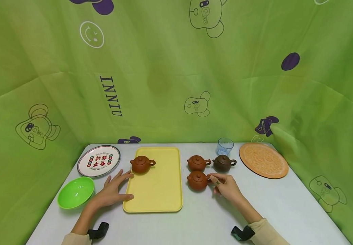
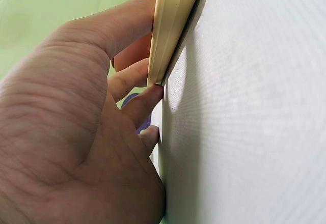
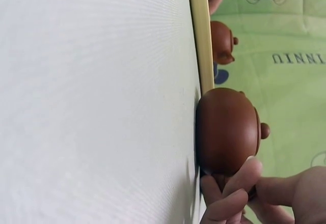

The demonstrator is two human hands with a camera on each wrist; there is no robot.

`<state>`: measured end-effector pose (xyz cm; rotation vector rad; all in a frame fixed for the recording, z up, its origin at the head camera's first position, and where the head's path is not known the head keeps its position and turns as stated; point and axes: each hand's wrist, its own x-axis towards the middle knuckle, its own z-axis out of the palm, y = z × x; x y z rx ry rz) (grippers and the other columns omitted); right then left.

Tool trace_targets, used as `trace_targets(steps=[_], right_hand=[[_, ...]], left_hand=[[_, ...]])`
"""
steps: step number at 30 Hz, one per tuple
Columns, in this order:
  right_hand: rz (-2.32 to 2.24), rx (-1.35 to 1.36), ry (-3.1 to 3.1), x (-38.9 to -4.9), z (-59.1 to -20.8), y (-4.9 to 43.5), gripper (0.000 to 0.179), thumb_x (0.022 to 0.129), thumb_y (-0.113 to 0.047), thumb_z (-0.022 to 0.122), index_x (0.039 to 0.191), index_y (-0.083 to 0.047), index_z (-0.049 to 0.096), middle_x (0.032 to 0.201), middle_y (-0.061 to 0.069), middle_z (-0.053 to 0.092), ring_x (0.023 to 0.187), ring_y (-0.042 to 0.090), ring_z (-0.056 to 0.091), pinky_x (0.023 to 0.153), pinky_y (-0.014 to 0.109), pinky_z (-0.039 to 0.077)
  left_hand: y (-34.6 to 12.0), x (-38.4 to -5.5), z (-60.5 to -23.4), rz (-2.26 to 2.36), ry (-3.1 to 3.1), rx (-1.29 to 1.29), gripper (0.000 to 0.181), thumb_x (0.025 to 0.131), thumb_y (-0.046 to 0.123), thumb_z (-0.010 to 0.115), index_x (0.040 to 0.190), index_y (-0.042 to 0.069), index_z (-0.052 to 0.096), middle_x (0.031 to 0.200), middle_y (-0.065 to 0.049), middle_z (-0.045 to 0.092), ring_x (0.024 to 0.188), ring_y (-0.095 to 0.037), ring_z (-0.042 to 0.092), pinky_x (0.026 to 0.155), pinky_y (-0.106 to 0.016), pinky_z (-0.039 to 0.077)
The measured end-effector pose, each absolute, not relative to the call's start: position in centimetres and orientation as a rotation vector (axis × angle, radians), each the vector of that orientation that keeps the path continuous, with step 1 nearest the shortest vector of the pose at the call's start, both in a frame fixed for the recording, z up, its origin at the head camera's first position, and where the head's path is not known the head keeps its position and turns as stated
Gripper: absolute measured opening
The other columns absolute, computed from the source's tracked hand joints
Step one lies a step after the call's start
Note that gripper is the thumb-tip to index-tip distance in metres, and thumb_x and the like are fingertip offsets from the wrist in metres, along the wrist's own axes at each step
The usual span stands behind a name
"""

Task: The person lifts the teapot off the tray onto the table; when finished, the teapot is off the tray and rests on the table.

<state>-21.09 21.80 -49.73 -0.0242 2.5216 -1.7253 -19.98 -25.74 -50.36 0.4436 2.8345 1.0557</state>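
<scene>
My right hand (image 1: 227,186) pinches the handle of a reddish-brown clay teapot (image 1: 197,181) standing on the white table, right of the yellow tray (image 1: 156,197). In the right wrist view this teapot (image 3: 227,131) sits upright on the table, its handle hidden behind the fingers. Just behind it are another reddish-brown teapot (image 1: 196,163) and a dark brown teapot (image 1: 222,164). A third reddish-brown teapot (image 1: 140,165) rests on the tray's far left part. My left hand (image 1: 111,192) touches the tray's left edge with spread fingers; the left wrist view shows fingertips against the tray's rim (image 2: 170,25).
A green bowl (image 1: 76,192) stands left of my left hand, with an oval plate (image 1: 99,161) with red lettering behind it. A clear glass cup (image 1: 224,146) is at the back, and a round orange-brown mat (image 1: 263,160) lies at the right. Green cloth (image 1: 152,102) surrounds the table.
</scene>
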Motion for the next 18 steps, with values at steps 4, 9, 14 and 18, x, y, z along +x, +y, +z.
trace_targets(steps=[4,9,14,18], right_hand=[[-1.717,-0.012,2.530,-21.16,-49.89,21.96,0.030,0.106,-0.021,0.065,0.129,-0.002,0.074,0.099,0.018,0.082,0.051,0.010,0.057,0.046,0.022,0.041],[-1.705,0.010,2.545,-21.25,-50.02,22.10,0.032,0.106,-0.022,0.065,0.129,-0.002,0.074,0.097,0.016,0.082,0.051,0.010,0.058,0.047,0.021,0.040],[-1.702,0.000,2.546,-21.26,-50.07,22.18,0.034,0.106,-0.023,0.065,0.130,-0.001,0.073,0.098,0.016,0.082,0.051,0.010,0.058,0.046,0.021,0.040],[-1.702,-0.010,2.541,-21.21,-50.11,22.21,0.034,0.106,-0.023,0.065,0.130,-0.001,0.073,0.101,0.017,0.082,0.051,0.009,0.058,0.046,0.021,0.041]], left_hand=[[-25.74,-19.96,-50.35,1.056,2.836,0.447,0.080,0.079,0.038,0.089,0.148,0.015,0.057,0.167,-0.024,0.042,0.161,-0.056,0.016,0.125,-0.080,-0.005],[-25.76,-19.99,-50.42,1.054,2.841,0.456,0.080,0.079,0.039,0.089,0.148,0.015,0.057,0.167,-0.024,0.041,0.161,-0.056,0.016,0.125,-0.080,-0.005],[-25.77,-20.03,-50.48,1.048,2.843,0.453,0.079,0.079,0.039,0.089,0.147,0.016,0.058,0.167,-0.024,0.042,0.161,-0.056,0.016,0.125,-0.080,-0.005],[-25.78,-20.06,-50.54,1.038,2.848,0.457,0.079,0.079,0.039,0.089,0.147,0.016,0.057,0.167,-0.024,0.042,0.161,-0.056,0.017,0.125,-0.081,-0.004]])
